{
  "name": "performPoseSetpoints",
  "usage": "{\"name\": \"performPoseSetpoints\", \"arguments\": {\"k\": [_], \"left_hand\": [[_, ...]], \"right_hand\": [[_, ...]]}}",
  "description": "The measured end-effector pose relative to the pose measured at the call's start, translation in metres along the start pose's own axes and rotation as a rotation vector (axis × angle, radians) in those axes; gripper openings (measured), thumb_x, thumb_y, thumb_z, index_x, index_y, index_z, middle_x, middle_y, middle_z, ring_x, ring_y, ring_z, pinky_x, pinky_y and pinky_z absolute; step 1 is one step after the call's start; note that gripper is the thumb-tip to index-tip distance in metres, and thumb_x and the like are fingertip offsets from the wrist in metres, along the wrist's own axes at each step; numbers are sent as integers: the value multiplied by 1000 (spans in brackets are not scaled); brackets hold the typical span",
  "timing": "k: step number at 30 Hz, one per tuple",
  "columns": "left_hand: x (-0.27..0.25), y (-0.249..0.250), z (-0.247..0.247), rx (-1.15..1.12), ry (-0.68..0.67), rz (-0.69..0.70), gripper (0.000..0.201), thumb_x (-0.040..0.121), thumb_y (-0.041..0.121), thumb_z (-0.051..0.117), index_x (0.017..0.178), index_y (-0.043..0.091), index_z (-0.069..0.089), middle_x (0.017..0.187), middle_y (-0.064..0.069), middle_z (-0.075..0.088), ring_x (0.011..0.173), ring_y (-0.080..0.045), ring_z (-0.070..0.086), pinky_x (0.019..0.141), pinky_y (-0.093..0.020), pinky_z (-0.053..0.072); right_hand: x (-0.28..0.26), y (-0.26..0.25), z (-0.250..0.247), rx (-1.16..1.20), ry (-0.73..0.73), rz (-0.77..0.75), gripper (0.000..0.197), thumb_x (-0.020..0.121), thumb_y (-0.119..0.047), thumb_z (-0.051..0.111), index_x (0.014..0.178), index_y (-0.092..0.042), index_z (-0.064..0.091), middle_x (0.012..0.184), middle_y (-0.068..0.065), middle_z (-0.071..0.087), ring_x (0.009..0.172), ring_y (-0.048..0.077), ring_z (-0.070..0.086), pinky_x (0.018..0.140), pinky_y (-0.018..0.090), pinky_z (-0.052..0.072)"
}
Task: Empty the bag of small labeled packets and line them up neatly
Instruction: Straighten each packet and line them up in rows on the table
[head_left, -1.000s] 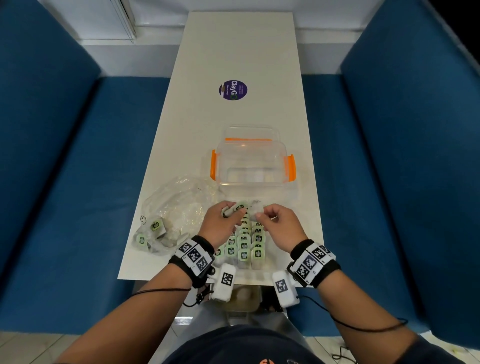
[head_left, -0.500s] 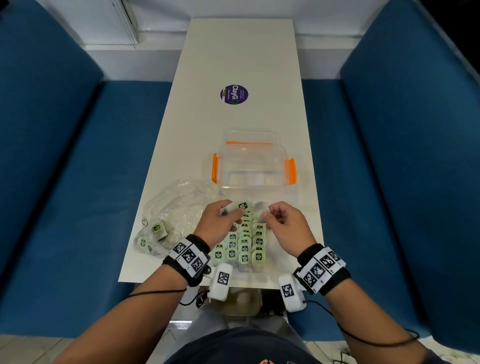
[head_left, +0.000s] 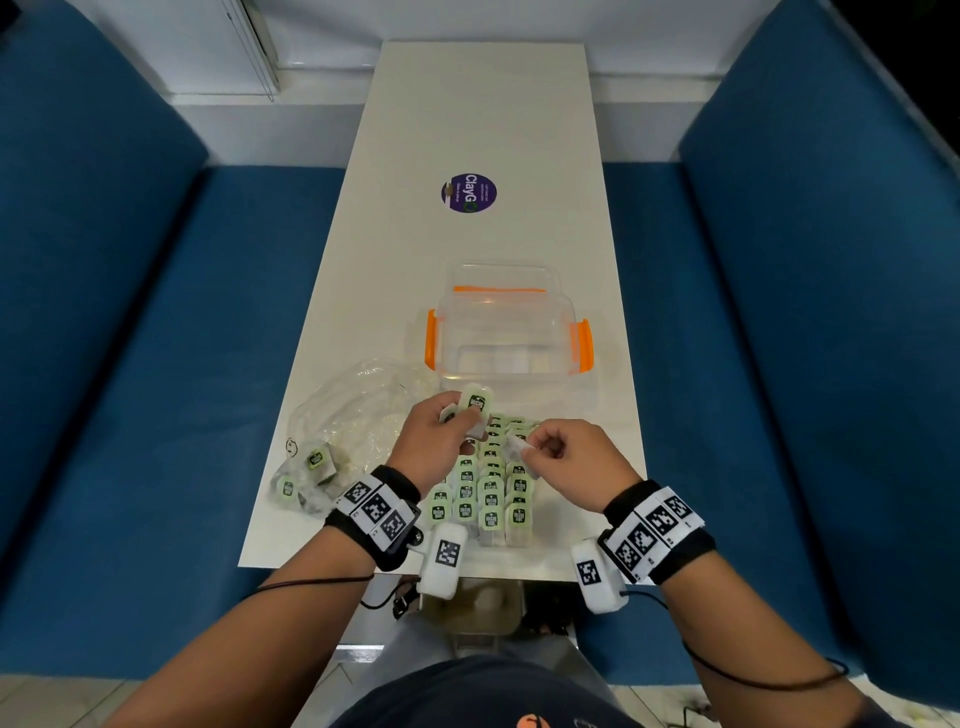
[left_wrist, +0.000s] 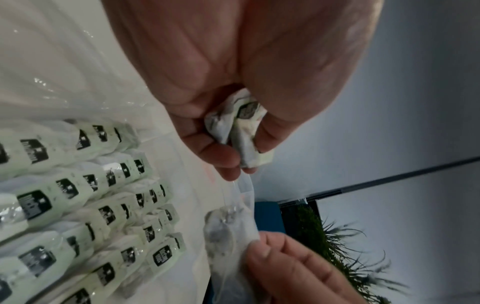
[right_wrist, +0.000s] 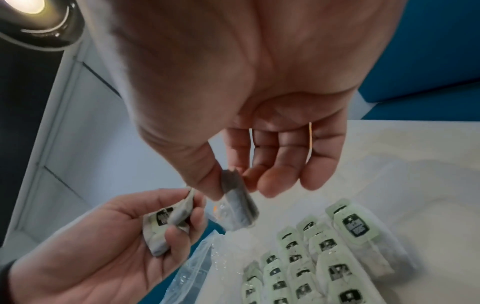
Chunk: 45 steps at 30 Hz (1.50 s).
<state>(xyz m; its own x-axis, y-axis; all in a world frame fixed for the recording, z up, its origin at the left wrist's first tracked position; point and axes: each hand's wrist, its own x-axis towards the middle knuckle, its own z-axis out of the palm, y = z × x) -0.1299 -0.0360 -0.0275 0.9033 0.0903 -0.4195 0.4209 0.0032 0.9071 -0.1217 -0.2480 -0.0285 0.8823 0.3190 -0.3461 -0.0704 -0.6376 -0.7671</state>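
The packets (head_left: 480, 493) are mostly down already: they lie in several close columns on the near end of the table (head_left: 483, 114), green labels up, each overlapping the next, running from the table's front edge out toward the box (head_left: 506, 325). My left hand (head_left: 436, 441) is raised just above the far end of those columns with its fingers curled round a small bunch of packets; one label (head_left: 477, 402) shows at my fingertips, and the left wrist view shows at least two crumpled together in the grip. My right hand (head_left: 569, 457) is just beside it, thumb and forefinger pinching a single packet (right_wrist: 237, 207) by its edge while the other fingers hang loosely open. I judge the next move is to lay this one at the end of a column, then feed the others across from my left hand. The bag (head_left: 358, 415) lies slumped on the table to my left, touching the rows, and it is not empty: two labelled packets (head_left: 301, 473) show through the plastic at its near corner, perhaps more that I cannot make out. So most of the job looks done, with the handful I hold and the bag's remainder left. The clear box with orange clips stands open beyond the rows; a few pale shapes show low through its near wall, and I cannot tell what they are.
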Motion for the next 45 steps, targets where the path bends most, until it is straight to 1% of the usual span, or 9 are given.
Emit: {"name": "performPoseSetpoints", "arguments": {"k": [8, 14, 18, 22, 27, 31, 35, 40, 45], "left_hand": [[-5, 6, 3, -162, -28, -52, 18, 92, 11, 71, 105, 5, 61, 104, -16, 76, 84, -27, 74, 67, -32, 55], [-8, 12, 15, -252, -123, -95, 11, 94, 10, 66, 104, 10, 61, 99, -17, 74, 83, -26, 69, 64, -31, 55], [-8, 8, 19, -159, -95, -34, 10, 92, 20, 75, 100, 15, 70, 89, -5, 71, 83, -19, 68, 70, -32, 56], [-6, 8, 14, -94, -50, 11, 4, 94, 18, 73, 91, 16, 72, 79, -1, 70, 73, -14, 65, 66, -29, 53], [-3, 16, 6, -146, -38, 4, 7, 95, 16, 71, 89, 13, 72, 77, -2, 68, 69, -17, 60, 61, -29, 53], [-4, 22, 8, -224, -50, -8, 6, 96, 13, 68, 91, 12, 70, 79, -1, 71, 70, -15, 62, 59, -25, 53], [-4, 24, 8, -232, -68, -4, 4, 96, 13, 68, 93, 12, 70, 81, -1, 70, 71, -13, 63, 61, -25, 54], [-6, 18, 8, -160, -90, 14, 3, 96, 13, 70, 93, 11, 69, 81, -2, 70, 76, -15, 66, 65, -28, 57], [-5, 16, 12, -174, -92, -4, 5, 95, 13, 71, 94, 9, 69, 86, -9, 70, 79, -21, 66, 68, -30, 58]], "right_hand": [[-2, -4, 5, 177, 289, 46, 14, 91, -26, 71, 82, -20, 62, 72, -11, 60, 61, 1, 51, 62, 12, 44], [0, -23, 20, 161, 356, -14, 20, 91, -32, 72, 81, -21, 60, 71, -2, 65, 63, 12, 57, 63, 28, 51], [-1, -29, 29, 97, 344, -83, 12, 91, -30, 70, 84, -23, 64, 75, -7, 63, 67, 7, 57, 65, 27, 50], [-9, -28, 29, 96, 279, -229, 4, 94, -27, 70, 94, -23, 70, 87, -9, 65, 80, 5, 62, 73, 24, 53], [-9, -18, 14, 324, 348, -69, 8, 97, -21, 67, 94, -28, 70, 88, -10, 71, 81, 5, 65, 77, 21, 53], [-4, -15, 10, 407, 200, -16, 11, 100, -23, 63, 105, -26, 72, 93, -3, 74, 81, 11, 69, 80, 28, 56], [-4, -21, 10, 458, 176, -43, 14, 99, -15, 64, 91, -20, 74, 86, 9, 73, 71, 11, 67, 74, 27, 56], [-3, -22, 7, 507, 173, -26, 13, 101, -15, 62, 94, -15, 73, 77, -4, 68, 70, 11, 64, 70, 20, 52], [-3, -15, 10, 412, 121, -48, 9, 97, -24, 70, 89, -20, 74, 72, -3, 60, 65, 13, 57, 68, 29, 51]]}}
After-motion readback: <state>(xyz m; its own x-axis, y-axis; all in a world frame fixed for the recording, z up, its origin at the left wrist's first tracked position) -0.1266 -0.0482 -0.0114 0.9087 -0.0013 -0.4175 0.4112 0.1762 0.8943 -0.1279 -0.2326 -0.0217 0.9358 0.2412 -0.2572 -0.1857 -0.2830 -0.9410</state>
